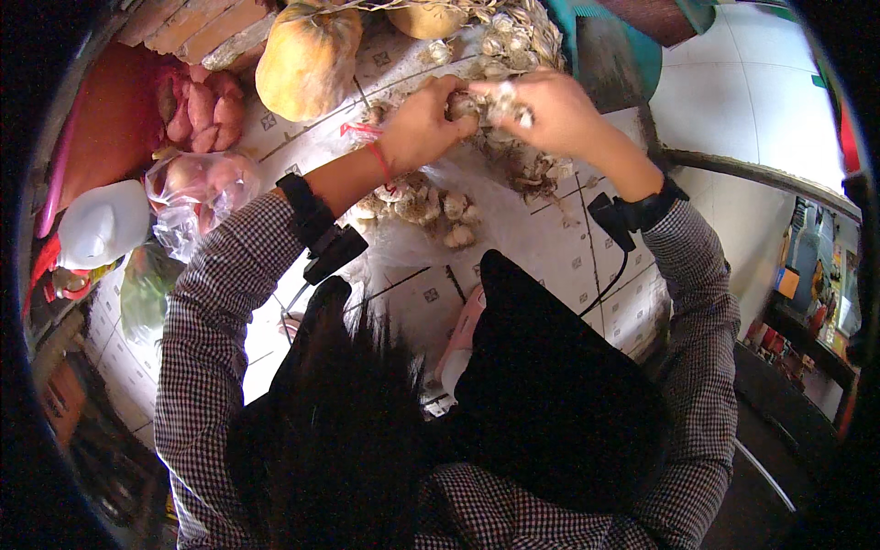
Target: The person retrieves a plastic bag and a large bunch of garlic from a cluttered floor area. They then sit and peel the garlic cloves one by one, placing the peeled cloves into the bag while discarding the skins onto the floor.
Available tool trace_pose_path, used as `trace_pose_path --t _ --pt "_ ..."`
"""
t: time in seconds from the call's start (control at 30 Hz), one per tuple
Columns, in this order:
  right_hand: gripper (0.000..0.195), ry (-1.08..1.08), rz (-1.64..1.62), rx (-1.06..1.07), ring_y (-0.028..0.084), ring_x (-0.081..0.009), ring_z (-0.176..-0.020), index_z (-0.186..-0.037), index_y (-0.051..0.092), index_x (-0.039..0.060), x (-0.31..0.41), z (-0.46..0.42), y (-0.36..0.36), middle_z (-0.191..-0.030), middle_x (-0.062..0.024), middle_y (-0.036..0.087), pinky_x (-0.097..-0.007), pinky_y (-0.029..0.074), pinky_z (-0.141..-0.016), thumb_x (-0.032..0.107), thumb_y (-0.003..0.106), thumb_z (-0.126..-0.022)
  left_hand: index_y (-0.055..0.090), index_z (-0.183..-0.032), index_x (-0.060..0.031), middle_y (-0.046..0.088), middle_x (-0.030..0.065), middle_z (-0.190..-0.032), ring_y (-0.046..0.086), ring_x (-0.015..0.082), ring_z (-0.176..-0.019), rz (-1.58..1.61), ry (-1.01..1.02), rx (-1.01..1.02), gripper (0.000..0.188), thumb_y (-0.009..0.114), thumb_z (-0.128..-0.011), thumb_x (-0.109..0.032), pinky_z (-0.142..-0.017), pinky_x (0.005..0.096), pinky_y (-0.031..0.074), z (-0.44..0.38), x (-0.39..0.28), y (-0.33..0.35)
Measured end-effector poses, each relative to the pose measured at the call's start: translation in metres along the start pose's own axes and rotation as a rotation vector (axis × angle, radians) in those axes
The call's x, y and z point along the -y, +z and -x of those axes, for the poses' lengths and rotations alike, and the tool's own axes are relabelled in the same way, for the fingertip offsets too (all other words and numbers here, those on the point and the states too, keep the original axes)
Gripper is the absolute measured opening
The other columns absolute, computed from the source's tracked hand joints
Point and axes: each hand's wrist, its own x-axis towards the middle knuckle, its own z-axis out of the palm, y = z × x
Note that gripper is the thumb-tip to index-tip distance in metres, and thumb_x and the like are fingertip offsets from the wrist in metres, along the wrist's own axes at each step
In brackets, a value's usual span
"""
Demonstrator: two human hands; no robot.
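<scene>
My left hand (pixel 427 125) is closed around a garlic bulb (pixel 465 106) above the tiled floor. Close on its right, my right hand (pixel 543 110) pinches whitish garlic matter (pixel 509 110); motion blurs the fingers, and whether this is part of the same bulb cannot be told. Below the hands, several garlic bulbs (pixel 459 218) lie on a clear plastic bag (pixel 405 240). Dry garlic roots and skins (pixel 540 172) lie under my right hand. A heap of garlic with dried stalks (pixel 512 41) stands beyond both hands.
A large orange squash (pixel 309 62) sits at the upper left, near bricks (pixel 206 31). Reddish tubers (pixel 199 113), a filled plastic bag (pixel 199 182) and a white plastic jug (pixel 103 223) are at the left. A teal container (pixel 619 55) stands at the upper right, beside a raised edge (pixel 756 180).
</scene>
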Motion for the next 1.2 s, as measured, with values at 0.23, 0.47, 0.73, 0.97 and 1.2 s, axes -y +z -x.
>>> trace_pose_path --t 0.23,0.47,0.73,0.97,1.2 --pt "0.014 -0.057 0.194 0.151 0.063 -0.0339 -0.090 -0.086 0.063 0.0011 0.016 -0.008 0.013 -0.092 -0.0160 0.063 -0.0451 0.044 -0.086 0.007 0.056 -0.075 0.054 -0.114 0.0017 0.057 0.0228 -0.105 0.059 0.0402 -0.096 -0.176 0.073 0.036 0.042 0.065 -0.078 -0.018 -0.085 0.0430 0.048 0.016 -0.006 0.001" --pt "0.013 -0.268 0.132 0.248 0.060 -0.0288 -0.086 -0.081 0.064 0.0025 0.012 0.006 0.034 -0.086 -0.0133 0.062 -0.0417 0.043 -0.080 0.009 0.055 -0.076 0.054 -0.107 -0.0029 0.058 0.0176 -0.104 0.061 0.0369 -0.095 -0.751 0.277 0.222 0.034 0.067 -0.079 -0.016 -0.080 0.0457 0.052 0.019 -0.012 -0.003" --pt "0.019 0.040 -0.074 -0.209 0.059 -0.0309 -0.093 -0.097 0.066 0.0077 -0.036 0.035 0.020 -0.106 -0.0090 0.057 -0.0407 0.049 -0.081 0.013 0.065 -0.079 0.061 -0.096 -0.0069 0.060 0.0139 -0.099 0.061 0.0321 -0.094 -0.672 0.255 0.414 0.027 0.068 -0.078 -0.025 -0.077 0.0426 0.053 0.061 -0.022 -0.008" --pt "0.032 0.287 0.250 -0.173 0.065 -0.0359 -0.082 -0.102 0.065 0.0051 -0.045 0.026 0.018 -0.107 -0.0158 0.058 -0.0432 0.053 -0.075 0.015 0.070 -0.072 0.064 -0.098 -0.0130 0.058 0.0090 -0.102 0.053 0.0299 -0.106 -0.746 0.487 0.420 0.033 0.070 -0.077 -0.038 -0.091 0.0428 0.042 0.086 0.018 0.024" --pt "0.031 0.312 0.659 0.034 0.063 -0.0310 -0.092 -0.098 0.068 0.0051 -0.057 0.015 0.068 -0.102 -0.0129 0.057 -0.0428 0.054 -0.076 0.007 0.068 -0.067 0.065 -0.105 -0.0132 0.059 0.0102 -0.103 0.053 0.0289 -0.107 -0.638 0.419 0.388 0.035 0.071 -0.078 -0.035 -0.091 0.0434 0.042 0.078 0.019 0.017"
